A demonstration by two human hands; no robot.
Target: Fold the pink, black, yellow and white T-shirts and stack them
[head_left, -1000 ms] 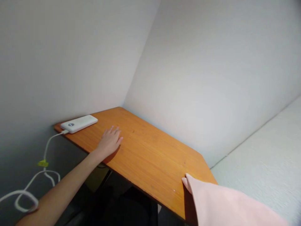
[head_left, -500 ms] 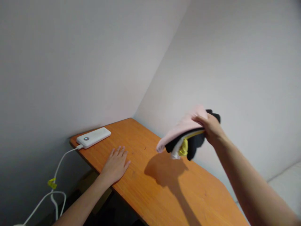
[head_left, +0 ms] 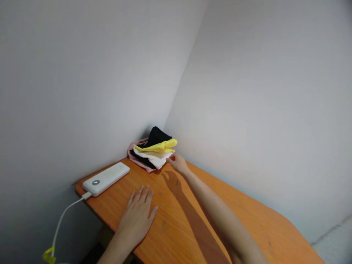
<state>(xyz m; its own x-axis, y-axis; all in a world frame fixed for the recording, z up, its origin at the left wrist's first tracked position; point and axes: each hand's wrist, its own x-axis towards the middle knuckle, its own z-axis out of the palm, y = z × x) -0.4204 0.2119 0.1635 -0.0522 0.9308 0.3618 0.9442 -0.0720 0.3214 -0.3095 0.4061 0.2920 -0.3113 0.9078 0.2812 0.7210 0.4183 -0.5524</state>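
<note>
A loosely folded stack of cloths lies in the far corner of the wooden table. Its layers are a black cloth (head_left: 156, 137) peaked on top, a yellow cloth (head_left: 158, 147), a white cloth (head_left: 156, 158) and a pink cloth (head_left: 132, 156) underneath. My right hand (head_left: 177, 162) reaches to the right edge of the stack, its thumb and fingers pinched at the white cloth's corner; the fingertips are partly hidden. My left hand (head_left: 138, 216) rests flat on the table (head_left: 176, 220), palm down and fingers spread, holding nothing.
A white power bank (head_left: 108, 178) sits at the table's left end by the wall. Its white cable (head_left: 62, 220) hangs over the edge and bears a yellow tag (head_left: 49, 255). Two grey-white walls (head_left: 247, 110) meet behind the stack.
My right hand has carried the cloths from above the table's right side down into the far corner. The stack has turned over, pink now underneath. My left hand remains on the table.
</note>
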